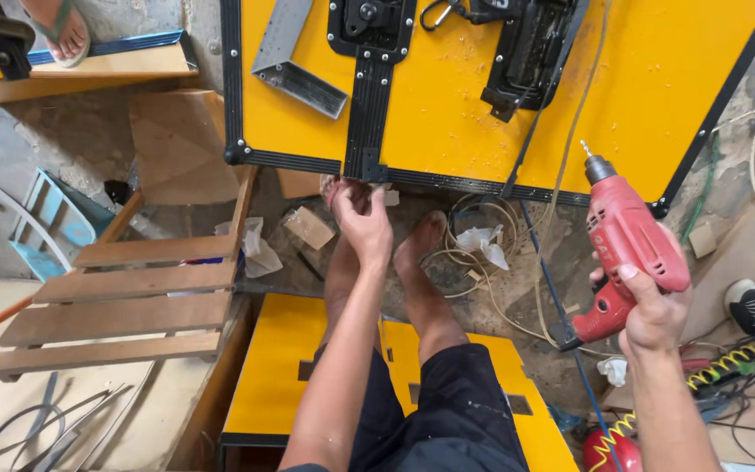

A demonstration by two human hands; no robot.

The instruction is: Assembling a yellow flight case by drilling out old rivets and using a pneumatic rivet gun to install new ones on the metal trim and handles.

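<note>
- The red electric drill point(626, 240) is raised to the right, bit up, near the yellow case's point(447, 114) corner.
- The right hand point(653, 310) is wrapped tight around its grip.
- The left hand point(363, 223) reaches down, fingers curled at the case's black lower edge; whether it grips anything I cannot tell.
- Bare feet rest on the dirt floor point(517, 288) below.

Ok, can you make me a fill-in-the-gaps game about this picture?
1. The right hand holds a red ____.
2. The big case with black edges is coloured ____.
3. The left hand reaches down beside the person's bare ____.
4. The wooden bench lies on the person's ____ side.

Missing words: drill; yellow; feet; left
</note>
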